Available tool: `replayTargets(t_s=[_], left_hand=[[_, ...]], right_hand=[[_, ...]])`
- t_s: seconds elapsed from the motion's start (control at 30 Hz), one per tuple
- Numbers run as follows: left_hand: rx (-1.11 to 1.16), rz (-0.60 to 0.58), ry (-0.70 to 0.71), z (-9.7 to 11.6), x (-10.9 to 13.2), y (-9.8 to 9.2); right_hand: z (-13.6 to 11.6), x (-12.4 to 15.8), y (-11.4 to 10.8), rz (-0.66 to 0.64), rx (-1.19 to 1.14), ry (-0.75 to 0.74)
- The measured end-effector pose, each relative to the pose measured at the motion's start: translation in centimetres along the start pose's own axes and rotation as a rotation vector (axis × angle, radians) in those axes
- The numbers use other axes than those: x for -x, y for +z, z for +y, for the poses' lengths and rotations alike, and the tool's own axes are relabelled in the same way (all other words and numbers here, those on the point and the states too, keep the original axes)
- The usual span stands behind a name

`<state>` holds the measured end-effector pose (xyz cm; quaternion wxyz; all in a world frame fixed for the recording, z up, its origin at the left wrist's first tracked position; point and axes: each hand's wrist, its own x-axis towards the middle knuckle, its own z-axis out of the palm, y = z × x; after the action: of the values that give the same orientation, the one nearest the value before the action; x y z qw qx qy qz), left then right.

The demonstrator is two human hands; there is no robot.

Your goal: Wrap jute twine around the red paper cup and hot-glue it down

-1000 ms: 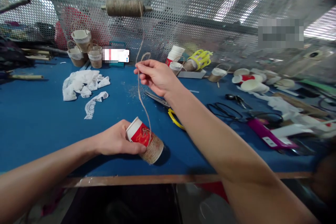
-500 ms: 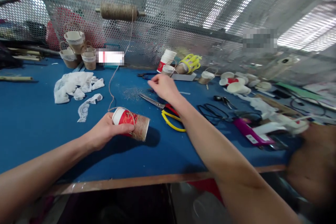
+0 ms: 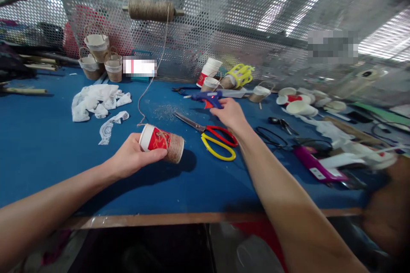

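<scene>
left hand [image 3: 134, 158] clasping paper cup [image 3: 162, 143] on its side, near centre, twine [image 3: 153, 76] half-wound. right hand [image 3: 231, 115] touching glue gun [image 3: 206, 98] handle farther back, grip closed or not: can't tell. advising: thumb pinning twine taut, nozzle pointing off fingers.

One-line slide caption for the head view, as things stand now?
Left hand holds a twine-wrapped red paper cup over the blue table; right hand at the blue glue gun.

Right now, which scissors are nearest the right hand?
The red-and-yellow-handled scissors, lying right beside the right hand. The black scissors lie farther off to the right.
</scene>
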<state>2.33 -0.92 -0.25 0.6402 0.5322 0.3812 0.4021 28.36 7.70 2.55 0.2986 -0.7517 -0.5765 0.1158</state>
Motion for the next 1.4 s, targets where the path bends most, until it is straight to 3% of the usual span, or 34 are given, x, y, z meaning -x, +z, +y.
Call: replayTargets(t_s=[0.07,0.13,0.23,0.4,0.57,0.7,1.17,1.4], left_hand=[[-0.039,-0.015,0.016,0.0,0.0,0.0],[-0.088,-0.024,0.033,0.1,0.1,-0.1],[-0.172,-0.017,0.071,0.4,0.1,-0.3],[-0.302,0.054,0.152,0.6,0.0,-0.8],[-0.433,0.07,0.26,0.5,-0.4,-1.0],[-0.486,0.058,0.276,0.4,-0.5,-1.1],[-0.44,0.008,0.283,0.7,-0.5,-1.0],[-0.465,0.054,0.258,0.4,-0.6,-1.3]], right_hand=[[-1.0,1.3,-1.2,0.024,-0.149,-0.024],[-2.0,3.0,-2.3,-0.137,-0.557,-0.003],[-2.8,5.6,-3.3,-0.302,-0.771,-0.032],[-2.7,9.0,-3.3,-0.383,-0.631,-0.197],[-2.6,11.0,-3.6,-0.441,-0.383,-0.22],[-2.3,11.4,-3.5,-0.438,-0.321,-0.202],[-2.7,11.8,-3.0,-0.415,-0.137,-0.404],[-2.7,12.1,-3.0,-0.352,-0.082,-0.414]])
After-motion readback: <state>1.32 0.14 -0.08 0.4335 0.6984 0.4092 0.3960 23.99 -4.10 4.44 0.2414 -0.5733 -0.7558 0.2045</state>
